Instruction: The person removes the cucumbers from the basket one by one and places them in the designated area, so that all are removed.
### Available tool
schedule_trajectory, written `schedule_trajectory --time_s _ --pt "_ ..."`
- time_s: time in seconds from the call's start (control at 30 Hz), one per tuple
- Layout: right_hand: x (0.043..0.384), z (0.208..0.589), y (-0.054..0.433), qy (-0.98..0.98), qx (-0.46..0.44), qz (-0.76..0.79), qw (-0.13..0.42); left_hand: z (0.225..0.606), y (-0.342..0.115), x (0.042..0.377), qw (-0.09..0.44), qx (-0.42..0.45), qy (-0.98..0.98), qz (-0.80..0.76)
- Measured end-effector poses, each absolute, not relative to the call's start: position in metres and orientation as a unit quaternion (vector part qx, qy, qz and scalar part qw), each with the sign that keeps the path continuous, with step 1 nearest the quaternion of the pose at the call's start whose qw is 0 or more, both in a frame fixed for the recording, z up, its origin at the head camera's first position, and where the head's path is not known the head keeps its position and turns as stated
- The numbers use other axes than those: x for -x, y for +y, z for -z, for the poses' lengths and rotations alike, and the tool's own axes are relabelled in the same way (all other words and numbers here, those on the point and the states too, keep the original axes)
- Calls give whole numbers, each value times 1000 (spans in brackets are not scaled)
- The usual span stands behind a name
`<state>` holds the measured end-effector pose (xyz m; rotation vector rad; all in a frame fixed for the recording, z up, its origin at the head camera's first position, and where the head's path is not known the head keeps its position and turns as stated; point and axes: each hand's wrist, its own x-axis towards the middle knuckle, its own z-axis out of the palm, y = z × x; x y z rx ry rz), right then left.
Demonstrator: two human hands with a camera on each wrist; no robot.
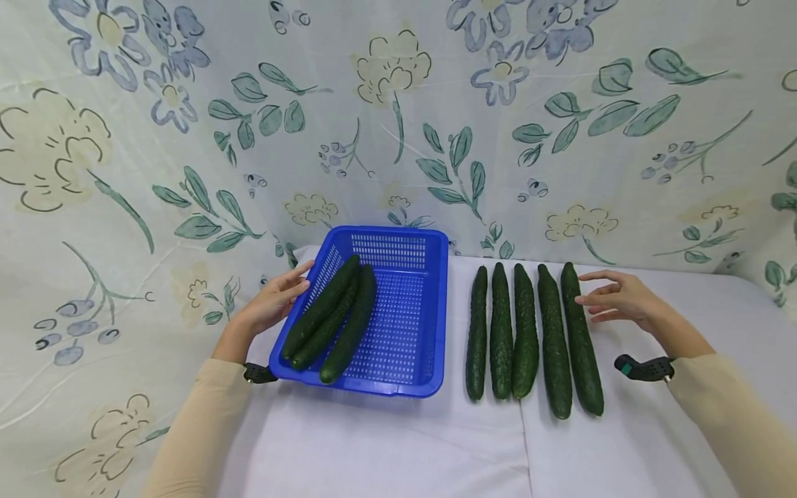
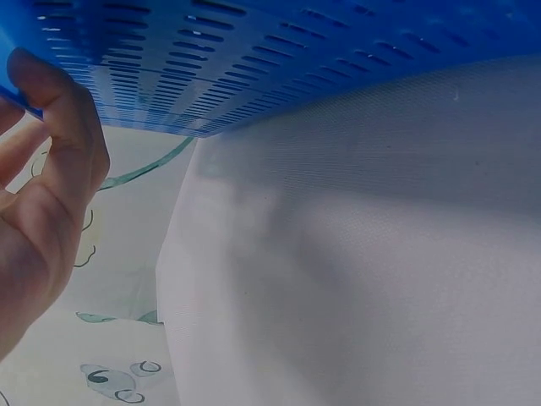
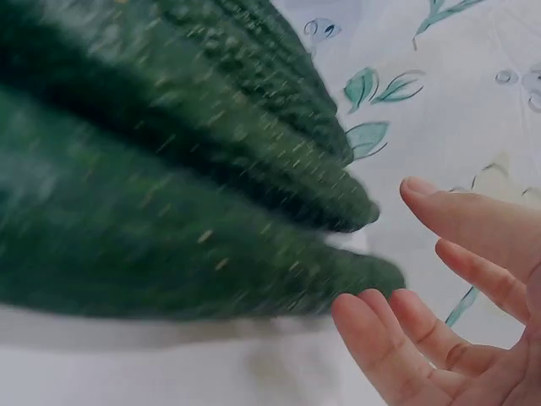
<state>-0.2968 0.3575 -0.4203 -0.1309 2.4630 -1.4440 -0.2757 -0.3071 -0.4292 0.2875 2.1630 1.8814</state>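
A blue plastic basket (image 1: 440, 311) stands left of centre on the table, with three cucumbers (image 1: 355, 332) lying in its left side. My left hand (image 1: 274, 303) holds the basket's left rim; in the left wrist view its bent fingers (image 2: 72, 139) hook at the blue edge. To the right of the basket, several more cucumbers (image 1: 525, 332) lie side by side in a row. My right hand (image 1: 623, 301) is beside the upper part of the rightmost cucumber (image 1: 582, 339), fingers spread and nothing gripped. The right wrist view shows its fingertips right at that cucumber's narrow end.
A white cloth (image 1: 386, 449) covers the table. Behind it and along the left hangs a floral curtain (image 1: 398, 138). A black wrist device (image 1: 644, 368) sits at my right wrist, and another (image 1: 258, 373) at the left one, by the basket's front corner.
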Motion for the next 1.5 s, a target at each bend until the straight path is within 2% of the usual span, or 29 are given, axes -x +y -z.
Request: schedule_trajectory --time_s 0.27,0.63,1.13,1.5 --pt "303 394 334 858 62 497 117 429 -308 275 130 -96 750 -642" --pt "302 357 284 840 110 519 113 430 -308 275 129 -104 747 -644" --pt "307 333 230 814 151 546 133 429 -309 277 120 -95 761 -630" --pt "313 327 177 771 159 589 182 430 -309 277 122 -92 759 -633"
